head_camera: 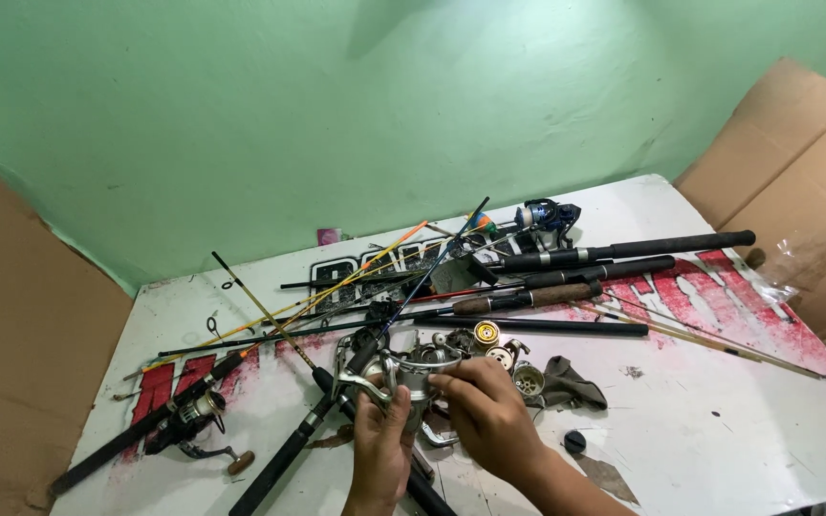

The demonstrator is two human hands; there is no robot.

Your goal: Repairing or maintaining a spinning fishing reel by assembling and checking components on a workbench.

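A green wall [336,105] fills the upper frame, with brown cardboard sheets [21,334] leaning at the left edge and upper right corner. Below it the white table [719,430], printed with red and black shapes, runs from lower left to right; its near right part lies mostly bare, giving open room there, while the far edge meets the wall.

Across the middle of the table lies a tangle of fishing rods [614,250], the dark handles pointing to the upper right and the thin yellow and black tips to the left. A rod with a mounted reel [193,416] lies at lower left. Loose reel spools [487,333] and a grey cloth [566,382] sit just right of centre, with a small black cap [576,441] near the bottom.

At lower centre the left hand [380,444] grips a silver spinning reel [403,377] from below, fingers closed around its body. The right hand [489,411] pinches the reel's top, fingers curled onto it. No containers show.
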